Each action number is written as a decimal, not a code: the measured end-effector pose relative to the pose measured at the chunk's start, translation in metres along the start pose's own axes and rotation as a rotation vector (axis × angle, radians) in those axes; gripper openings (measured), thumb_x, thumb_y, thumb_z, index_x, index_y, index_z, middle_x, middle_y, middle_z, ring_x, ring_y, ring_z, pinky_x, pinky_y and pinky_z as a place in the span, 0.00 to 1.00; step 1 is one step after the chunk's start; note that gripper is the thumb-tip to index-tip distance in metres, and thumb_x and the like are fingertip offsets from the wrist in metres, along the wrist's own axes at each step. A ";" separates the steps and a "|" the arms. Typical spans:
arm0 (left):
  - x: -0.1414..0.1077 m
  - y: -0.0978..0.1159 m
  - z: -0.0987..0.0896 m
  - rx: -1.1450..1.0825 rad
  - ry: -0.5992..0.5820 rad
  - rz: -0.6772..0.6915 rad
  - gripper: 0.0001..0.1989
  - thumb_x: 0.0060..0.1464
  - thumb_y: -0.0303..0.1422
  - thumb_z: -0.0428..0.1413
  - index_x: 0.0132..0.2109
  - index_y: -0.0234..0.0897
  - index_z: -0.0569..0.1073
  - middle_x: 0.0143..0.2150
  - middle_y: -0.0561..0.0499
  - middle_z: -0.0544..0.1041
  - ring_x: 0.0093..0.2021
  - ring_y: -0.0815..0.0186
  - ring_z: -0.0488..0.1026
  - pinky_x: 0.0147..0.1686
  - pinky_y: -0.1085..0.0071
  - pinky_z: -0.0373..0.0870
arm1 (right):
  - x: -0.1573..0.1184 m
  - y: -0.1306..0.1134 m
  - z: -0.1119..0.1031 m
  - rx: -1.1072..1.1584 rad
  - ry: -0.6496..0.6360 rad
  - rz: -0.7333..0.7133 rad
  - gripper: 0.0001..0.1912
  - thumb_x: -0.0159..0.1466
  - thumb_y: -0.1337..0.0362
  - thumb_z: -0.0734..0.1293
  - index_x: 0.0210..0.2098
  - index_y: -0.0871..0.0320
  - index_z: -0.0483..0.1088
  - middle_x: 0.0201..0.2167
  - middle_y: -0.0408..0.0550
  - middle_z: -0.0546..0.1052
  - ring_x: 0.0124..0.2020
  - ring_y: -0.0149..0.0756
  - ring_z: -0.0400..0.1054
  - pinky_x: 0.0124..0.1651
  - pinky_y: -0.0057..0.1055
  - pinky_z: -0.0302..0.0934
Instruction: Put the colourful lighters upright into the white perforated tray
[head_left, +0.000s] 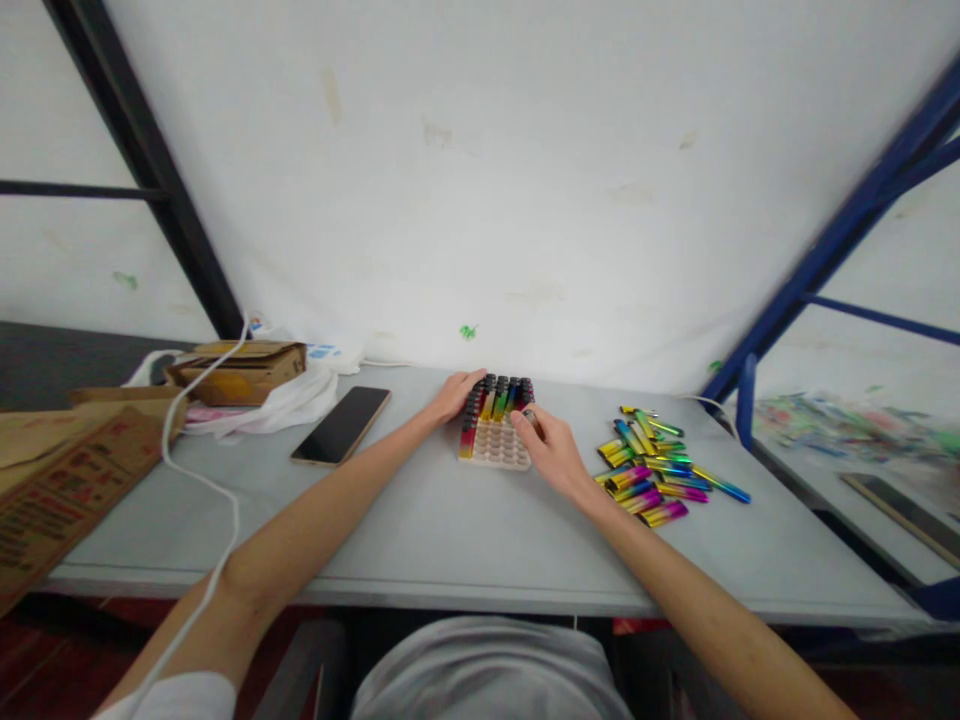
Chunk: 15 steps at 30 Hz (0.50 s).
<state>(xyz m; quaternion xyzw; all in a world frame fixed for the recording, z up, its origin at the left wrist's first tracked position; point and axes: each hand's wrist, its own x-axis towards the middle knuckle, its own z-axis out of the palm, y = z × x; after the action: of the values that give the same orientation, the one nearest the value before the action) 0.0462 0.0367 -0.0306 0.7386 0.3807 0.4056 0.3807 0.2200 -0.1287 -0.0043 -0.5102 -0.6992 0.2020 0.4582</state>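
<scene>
Left hand (454,396) and right hand (551,446) are both at a pale honeycomb tray (501,452), right in front of the person on the grey table (465,540). Left fingers bend at the tray's far left corner, but how tight they hold is hard to tell. Right fingers are bent close together over its right side (maybe on a dark-topped tube, too small to be sure). Long ways, the tray points away from the person, toward the white wall (465,200). Off to the right lies a loose heap of shiny tubes (632,480), pointing many ways, and the right hand is much nearer to it. Those are slim and smooth, like shiny candy paper, fading from gold to pink, blue or green. More tubes with black tops (498,404) stand up in the far and left parts of the tray, and the near holes look bare, like little round cups. To the left are a flat, glassy phone (343,425) and a stiff brown cardboard box (90,470).
</scene>
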 end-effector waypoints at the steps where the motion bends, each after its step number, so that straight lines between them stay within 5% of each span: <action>1: 0.000 0.000 0.000 0.011 0.003 0.000 0.28 0.57 0.56 0.46 0.24 0.37 0.69 0.22 0.53 0.69 0.30 0.63 0.65 0.36 0.67 0.63 | 0.000 -0.003 -0.003 -0.002 -0.032 -0.021 0.18 0.71 0.49 0.58 0.33 0.55 0.63 0.21 0.37 0.62 0.24 0.31 0.57 0.29 0.29 0.49; 4: 0.000 0.001 0.000 0.034 0.016 0.012 0.28 0.56 0.56 0.45 0.24 0.37 0.69 0.23 0.53 0.70 0.31 0.63 0.65 0.37 0.67 0.62 | 0.005 -0.012 -0.012 -0.059 -0.089 -0.129 0.16 0.74 0.51 0.55 0.39 0.55 0.64 0.26 0.40 0.67 0.28 0.33 0.61 0.33 0.30 0.54; 9: 0.000 0.003 0.000 0.016 0.001 0.011 0.29 0.57 0.56 0.45 0.27 0.35 0.73 0.24 0.51 0.73 0.32 0.62 0.66 0.38 0.67 0.64 | 0.028 -0.022 -0.026 -0.280 -0.108 -0.409 0.19 0.73 0.52 0.60 0.30 0.57 0.65 0.33 0.47 0.70 0.36 0.36 0.64 0.42 0.32 0.58; 15: 0.002 -0.001 0.001 0.020 0.033 0.015 0.30 0.57 0.55 0.46 0.31 0.33 0.77 0.29 0.48 0.78 0.36 0.60 0.70 0.43 0.66 0.67 | 0.063 -0.016 -0.029 -0.407 -0.174 -0.385 0.15 0.71 0.56 0.65 0.33 0.59 0.72 0.27 0.44 0.75 0.28 0.31 0.64 0.35 0.28 0.54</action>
<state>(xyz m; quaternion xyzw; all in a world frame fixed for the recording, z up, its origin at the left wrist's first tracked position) 0.0477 0.0383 -0.0317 0.7384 0.3858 0.4167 0.3637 0.2323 -0.0840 0.0493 -0.4301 -0.8461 0.0099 0.3146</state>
